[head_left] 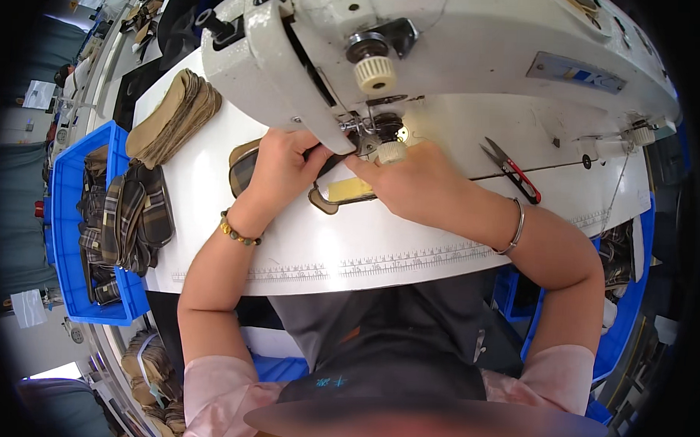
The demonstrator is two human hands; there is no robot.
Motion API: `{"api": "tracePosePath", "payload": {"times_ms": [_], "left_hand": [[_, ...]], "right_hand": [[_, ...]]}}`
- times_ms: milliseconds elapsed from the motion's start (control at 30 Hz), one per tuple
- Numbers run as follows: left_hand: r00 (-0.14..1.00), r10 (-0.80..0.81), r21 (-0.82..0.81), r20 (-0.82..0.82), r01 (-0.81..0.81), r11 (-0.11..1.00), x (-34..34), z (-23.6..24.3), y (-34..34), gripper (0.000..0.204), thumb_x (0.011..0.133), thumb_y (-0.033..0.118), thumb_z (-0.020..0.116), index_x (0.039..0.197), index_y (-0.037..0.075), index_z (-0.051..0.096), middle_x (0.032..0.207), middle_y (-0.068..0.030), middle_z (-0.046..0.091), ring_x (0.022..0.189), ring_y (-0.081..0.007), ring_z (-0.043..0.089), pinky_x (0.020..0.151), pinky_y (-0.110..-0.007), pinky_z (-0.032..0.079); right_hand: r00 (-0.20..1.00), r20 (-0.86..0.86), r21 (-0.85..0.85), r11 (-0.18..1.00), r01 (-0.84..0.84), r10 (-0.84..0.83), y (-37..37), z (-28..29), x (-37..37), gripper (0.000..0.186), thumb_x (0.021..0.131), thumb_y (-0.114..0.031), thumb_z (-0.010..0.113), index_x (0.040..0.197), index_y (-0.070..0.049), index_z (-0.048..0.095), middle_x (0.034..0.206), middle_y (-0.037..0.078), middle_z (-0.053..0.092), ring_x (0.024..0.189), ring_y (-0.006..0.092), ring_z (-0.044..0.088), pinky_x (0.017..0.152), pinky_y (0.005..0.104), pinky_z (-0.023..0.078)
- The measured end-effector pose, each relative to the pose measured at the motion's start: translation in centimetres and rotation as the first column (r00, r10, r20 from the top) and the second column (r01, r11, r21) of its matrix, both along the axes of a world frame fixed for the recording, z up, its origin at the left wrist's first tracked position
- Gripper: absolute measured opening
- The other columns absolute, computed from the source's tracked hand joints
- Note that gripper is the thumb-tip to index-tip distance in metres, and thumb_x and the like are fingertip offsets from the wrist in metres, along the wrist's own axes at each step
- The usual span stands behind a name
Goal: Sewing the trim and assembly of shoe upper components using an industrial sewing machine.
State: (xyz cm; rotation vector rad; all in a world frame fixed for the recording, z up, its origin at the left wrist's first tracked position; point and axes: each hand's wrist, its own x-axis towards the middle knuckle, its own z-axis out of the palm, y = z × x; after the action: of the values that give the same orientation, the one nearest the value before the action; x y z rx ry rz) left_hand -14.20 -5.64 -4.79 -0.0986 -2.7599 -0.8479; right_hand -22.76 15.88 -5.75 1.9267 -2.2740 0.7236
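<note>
A white sewing machine [278, 69] stands over a white work board, its presser foot and needle at the middle. Beneath it lies a dark plaid fabric piece with tan edging [244, 168]. My left hand [282, 170] pinches this piece just left of the needle area. My right hand [413, 182] has its index fingertip on the work beside the presser foot, other fingers curled, partly hiding what they grip. A yellow strip [347, 189] lies under that hand, next to a small tan-edged part [323, 204]. Red-handled thread snips [513, 170] rest to the right.
A stack of tan insole-shaped pieces [168, 116] sits at the board's back left. A blue bin [66, 232] heaped with plaid pieces [142, 211] adjoins the left edge. Another blue bin [632, 305] is at the right. A printed ruler [410, 255] runs along the front edge.
</note>
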Motion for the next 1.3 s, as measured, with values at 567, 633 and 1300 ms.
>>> {"api": "tracePosePath", "payload": {"times_ms": [567, 633, 1300], "left_hand": [[0.967, -0.101, -0.167, -0.234, 0.062, 0.984, -0.8, -0.5, 0.6, 0.015, 0.077, 0.004, 0.079, 0.091, 0.005, 0.075, 0.078, -0.0097, 0.068, 0.065, -0.026, 0.064, 0.058, -0.034, 0.049], [0.973, -0.114, -0.173, -0.202, 0.079, 0.982, -0.9, 0.1, 1.0, 0.016, 0.076, 0.005, 0.078, 0.092, 0.006, 0.074, 0.079, -0.0082, 0.068, 0.068, -0.0273, 0.064, 0.061, -0.035, 0.05], [0.988, 0.02, -0.184, -0.15, -0.048, 0.982, 0.2, -0.1, 0.8, 0.02, 0.072, 0.01, 0.082, 0.09, 0.007, 0.074, 0.087, -0.0144, 0.072, 0.081, -0.0365, 0.068, 0.075, -0.043, 0.054]], "right_hand": [[0.998, -0.068, 0.063, 0.998, 0.016, -0.012, 0.4, 0.2, -0.3, 0.033, 0.087, -0.01, 0.057, 0.117, -0.006, 0.07, 0.063, 0.009, 0.065, 0.057, 0.024, 0.066, 0.052, 0.0364, 0.05], [0.996, -0.084, 0.056, 0.998, 0.02, -0.015, 0.5, 0.1, -0.4, 0.031, 0.089, -0.012, 0.056, 0.116, -0.007, 0.07, 0.064, 0.009, 0.065, 0.057, 0.0247, 0.066, 0.052, 0.0373, 0.051], [1.0, 0.009, 0.004, 1.0, -0.013, 0.013, -0.6, -0.5, -0.5, 0.03, 0.086, -0.01, 0.058, 0.114, -0.008, 0.068, 0.058, 0.009, 0.059, 0.051, 0.0281, 0.062, 0.048, 0.041, 0.048]]}}
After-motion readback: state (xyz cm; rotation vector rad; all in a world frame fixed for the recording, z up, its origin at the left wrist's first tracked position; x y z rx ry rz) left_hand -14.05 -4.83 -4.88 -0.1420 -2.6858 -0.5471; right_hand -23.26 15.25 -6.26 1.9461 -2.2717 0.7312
